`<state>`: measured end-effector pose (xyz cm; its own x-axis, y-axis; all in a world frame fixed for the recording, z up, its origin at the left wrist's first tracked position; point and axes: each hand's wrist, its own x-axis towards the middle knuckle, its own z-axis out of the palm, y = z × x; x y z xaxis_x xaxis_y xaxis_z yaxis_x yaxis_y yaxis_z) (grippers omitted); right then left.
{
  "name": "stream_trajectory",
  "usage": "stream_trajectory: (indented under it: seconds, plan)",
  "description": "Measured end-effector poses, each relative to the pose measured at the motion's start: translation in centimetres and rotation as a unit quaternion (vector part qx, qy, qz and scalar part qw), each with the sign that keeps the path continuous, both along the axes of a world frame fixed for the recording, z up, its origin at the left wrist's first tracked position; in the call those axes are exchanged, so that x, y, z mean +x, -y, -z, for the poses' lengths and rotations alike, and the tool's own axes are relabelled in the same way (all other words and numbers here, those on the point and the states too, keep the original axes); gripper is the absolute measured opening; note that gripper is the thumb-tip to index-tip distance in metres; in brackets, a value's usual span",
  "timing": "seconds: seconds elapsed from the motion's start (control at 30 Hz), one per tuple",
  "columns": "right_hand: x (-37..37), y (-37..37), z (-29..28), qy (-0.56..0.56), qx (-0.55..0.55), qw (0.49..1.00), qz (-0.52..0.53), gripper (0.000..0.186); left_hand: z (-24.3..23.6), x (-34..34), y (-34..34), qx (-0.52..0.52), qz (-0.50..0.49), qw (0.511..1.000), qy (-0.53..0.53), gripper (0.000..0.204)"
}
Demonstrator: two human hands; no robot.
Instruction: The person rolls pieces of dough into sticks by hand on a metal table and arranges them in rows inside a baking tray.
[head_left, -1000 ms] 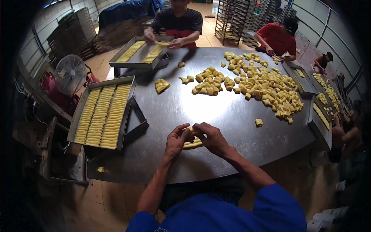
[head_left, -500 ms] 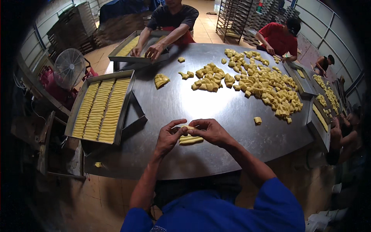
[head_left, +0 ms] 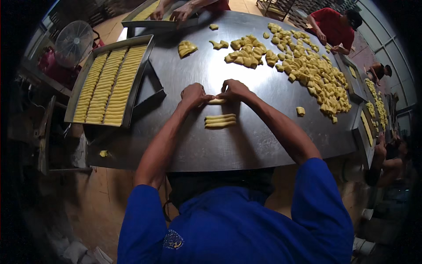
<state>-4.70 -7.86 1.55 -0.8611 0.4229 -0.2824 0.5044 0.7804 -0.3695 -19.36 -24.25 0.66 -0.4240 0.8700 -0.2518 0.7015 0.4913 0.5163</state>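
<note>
My left hand (head_left: 196, 96) and my right hand (head_left: 233, 92) are curled around opposite ends of a yellow dough strip (head_left: 216, 100) on the steel table (head_left: 184, 149), their fingertips on it. Just below my hands, nearer to me, several dough rolls (head_left: 220, 121) lie side by side. Ahead and right spreads a large heap of cut dough pieces (head_left: 314, 77), with smaller clumps (head_left: 244, 57) beside it and a single piece (head_left: 300, 111) apart.
Left stands a tray (head_left: 150, 48) of rolled strips on another tray. A co-worker's hands (head_left: 180, 15) are at a far tray (head_left: 127, 21). A person in red (head_left: 338, 28) works far right, others (head_left: 387, 163) beyond right-hand trays (head_left: 357, 136). A fan (head_left: 72, 42) stands left.
The view has tilted, so the table sits higher in it. My hands have moved forward off the rolls and lowered the held strip onto the table beyond them.
</note>
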Motion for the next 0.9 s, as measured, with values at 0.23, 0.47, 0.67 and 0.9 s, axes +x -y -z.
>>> stream_trajectory:
  seconds: [0.23,0.47,0.67,0.9]
  plan:
    - [3.9,-2.9,1.6,-0.098,-0.076,0.991,0.047,0.046,0.3,-0.3,1.4,0.055,-0.055,0.997,0.015,0.047]
    - [3.3,-2.4,1.0,-0.077,-0.066,0.994,0.03,0.04,0.2,-0.8,1.6,0.046,-0.038,0.996,0.066,0.042]
    - [2.4,-1.7,0.1,-0.047,-0.084,0.995,-0.002,0.051,-0.7,-0.3,-0.5,-0.046,-0.056,0.996,0.042,0.063]
    - [2.3,-1.7,-0.9,-0.043,-0.094,0.994,0.047,0.053,-0.1,-0.8,0.1,-0.021,-0.04,0.999,0.012,0.07]
